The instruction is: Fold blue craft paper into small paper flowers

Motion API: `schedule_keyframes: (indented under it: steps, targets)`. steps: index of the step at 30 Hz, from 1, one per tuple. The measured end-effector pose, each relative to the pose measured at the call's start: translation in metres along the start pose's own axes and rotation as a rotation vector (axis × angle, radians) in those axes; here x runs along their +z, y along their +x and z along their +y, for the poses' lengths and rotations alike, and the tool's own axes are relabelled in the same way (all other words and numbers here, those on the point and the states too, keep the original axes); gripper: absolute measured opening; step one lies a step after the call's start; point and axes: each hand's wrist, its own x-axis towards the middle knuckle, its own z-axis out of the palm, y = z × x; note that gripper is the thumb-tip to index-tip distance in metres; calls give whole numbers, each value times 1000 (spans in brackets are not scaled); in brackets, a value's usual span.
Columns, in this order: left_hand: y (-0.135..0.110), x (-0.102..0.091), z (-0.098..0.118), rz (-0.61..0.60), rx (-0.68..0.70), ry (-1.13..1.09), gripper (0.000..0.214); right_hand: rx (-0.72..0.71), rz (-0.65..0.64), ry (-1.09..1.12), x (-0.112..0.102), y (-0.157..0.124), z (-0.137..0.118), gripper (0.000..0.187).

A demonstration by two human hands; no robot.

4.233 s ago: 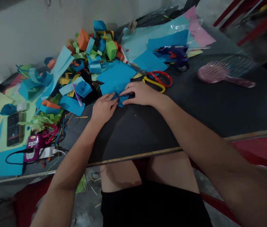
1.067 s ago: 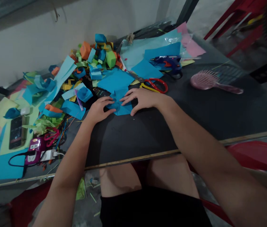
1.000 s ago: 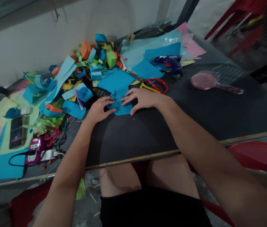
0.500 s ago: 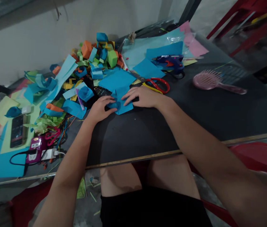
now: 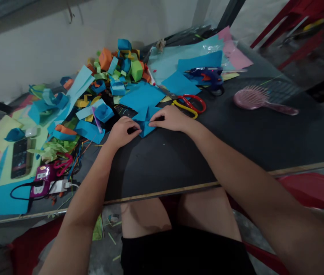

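A small folded piece of blue paper (image 5: 144, 121) lies on the black table (image 5: 236, 130) in front of me. My left hand (image 5: 122, 131) has its fingers curled and pinches the paper's left edge. My right hand (image 5: 171, 117) rests on its right side, fingers bent and pressed together on the fold. Behind the piece lies a larger flat blue sheet (image 5: 141, 96).
A heap of coloured folded paper shapes (image 5: 116, 67) fills the back left. Red and yellow scissors (image 5: 189, 104), a blue glue gun (image 5: 206, 74) and a pink hairbrush (image 5: 258, 99) lie to the right. A phone (image 5: 18, 157) and a purple charger (image 5: 42, 177) sit at the left.
The blue piece has been folded in smaller. My right hand's spread fingers have drawn together onto the fold, and both hands stay on the paper.
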Motion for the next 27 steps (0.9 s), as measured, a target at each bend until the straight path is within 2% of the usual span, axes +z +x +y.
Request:
schedule_keyframes:
  steps: [6, 13, 18, 27]
  targets:
    - [1, -3, -1, 11, 44, -68, 14, 90, 125, -54, 8, 1, -1, 20]
    - [0, -9, 2, -77, -23, -101, 21, 124, 121, -47, 8, 0, -1, 26]
    - [2, -2, 10, -45, -88, -43, 24, 138, 127, -55, 9, 0, -2, 24]
    - [4, 1, 12, -85, -75, -54, 23, 165, 139, -51, 12, 1, -2, 17]
